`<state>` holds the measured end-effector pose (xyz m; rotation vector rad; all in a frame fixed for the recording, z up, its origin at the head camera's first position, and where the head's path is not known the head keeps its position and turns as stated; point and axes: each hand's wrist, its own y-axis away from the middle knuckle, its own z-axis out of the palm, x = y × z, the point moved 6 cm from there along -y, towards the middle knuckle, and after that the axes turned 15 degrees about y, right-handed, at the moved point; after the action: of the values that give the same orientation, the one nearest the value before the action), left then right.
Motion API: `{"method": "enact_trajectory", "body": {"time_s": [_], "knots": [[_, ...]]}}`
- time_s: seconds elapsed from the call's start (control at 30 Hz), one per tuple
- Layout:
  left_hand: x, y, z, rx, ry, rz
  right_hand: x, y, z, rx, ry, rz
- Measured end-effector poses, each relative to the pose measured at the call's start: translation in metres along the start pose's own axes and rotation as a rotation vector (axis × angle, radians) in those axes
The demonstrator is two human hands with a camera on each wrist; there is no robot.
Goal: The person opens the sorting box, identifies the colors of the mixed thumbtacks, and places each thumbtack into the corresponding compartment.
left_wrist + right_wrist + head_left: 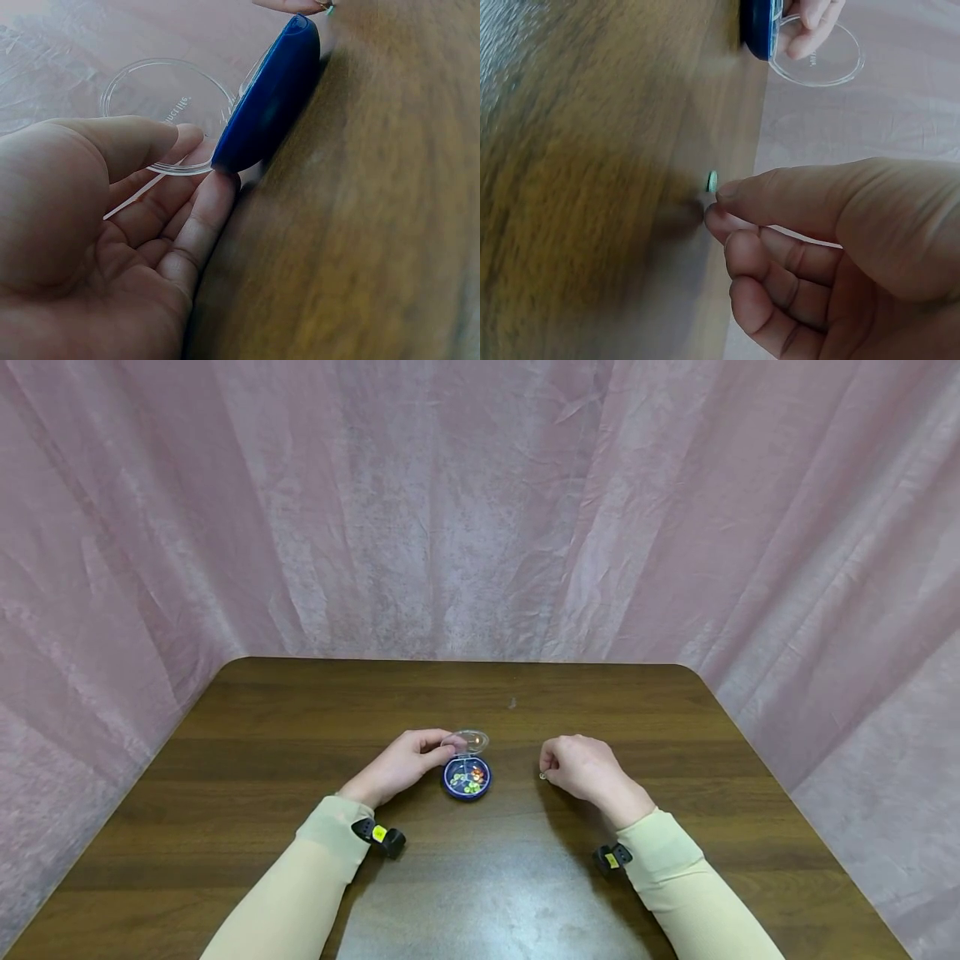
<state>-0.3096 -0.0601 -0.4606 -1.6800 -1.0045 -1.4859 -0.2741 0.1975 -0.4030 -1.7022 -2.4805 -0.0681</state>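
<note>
A small round blue pill case (pixel 467 777) lies on the table with its clear lid (pixel 169 75) raised. Dividers split its inside, and small shiny yellow-green and orange pieces (pixel 477 773) lie in the compartments. My left hand (pixel 403 766) pinches the lid between thumb and fingers, with one fingertip at the base's edge. To the right of the case, my right hand (pixel 585 768) is low over the table, thumb and forefinger pinching a small shiny green disc (pixel 712 181) at its edge. The other fingers of that hand are curled in.
The brown wooden table (pixel 480 893) has rounded far corners. Behind it hangs a pink curtain (pixel 450 527). Each wrist wears a small black camera, at left (pixel 379 837) and at right (pixel 612 858). A faint pale mark (pixel 513 702) shows on the tabletop beyond the case.
</note>
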Motion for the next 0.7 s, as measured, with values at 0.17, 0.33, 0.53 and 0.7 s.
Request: {"method": "enact_trajectory", "body": {"time_s": [0.17, 0.33, 0.53, 0.7], "knots": [[0.0007, 0.0005, 0.0003, -0.002, 0.002, -0.001, 0.0007, 0.0006, -0.0006, -0.002, -0.006, -0.008], [0.0011, 0.0004, 0.0002, -0.001, 0.001, 0.0, 0.0018, 0.0015, -0.0031, 0.004, -0.002, 0.001], [0.0004, 0.0004, -0.0002, 0.004, -0.005, -0.002, -0.0015, 0.001, -0.0016, -0.009, 0.003, -0.002], [-0.0001, 0.0004, 0.0002, 0.0, -0.001, -0.003, -0.0036, 0.0009, 0.002, 0.003, 0.035, 0.001]]}}
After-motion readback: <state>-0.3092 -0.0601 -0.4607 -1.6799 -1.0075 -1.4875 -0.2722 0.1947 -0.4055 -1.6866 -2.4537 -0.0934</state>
